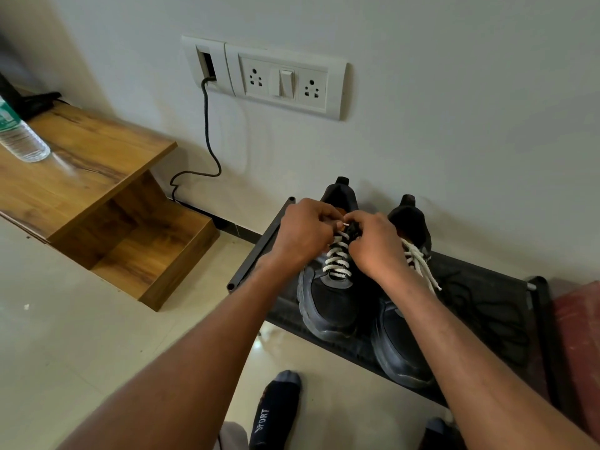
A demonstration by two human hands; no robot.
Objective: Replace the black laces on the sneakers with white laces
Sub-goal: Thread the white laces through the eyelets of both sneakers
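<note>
**Threading a white lace at the top eyelets of the left sneaker**

Lacing goes on at the far end of the left sneaker (328, 297), which stands toe toward the camera on a low black shoe rack (480, 306) against the wall. The left hand (303, 237) has its fingers curled at the shoe's collar, its grip narrow, seemingly pinching the white lace (337, 259); the right hand (376, 245) is curled the same way, pinching the lace tip just beside the left fingers. White crossings already run down the shoe's tongue. The right sneaker (401, 345) stands touching the first, its own white lace (422, 264) hanging loose over its right side. A black lace (467, 297) lies on the rack, right of the shoes. Far left stands a wooden shelf unit (97, 177) with a water bottle (21, 138); a socket panel (282, 81) sits on the wall.
</note>
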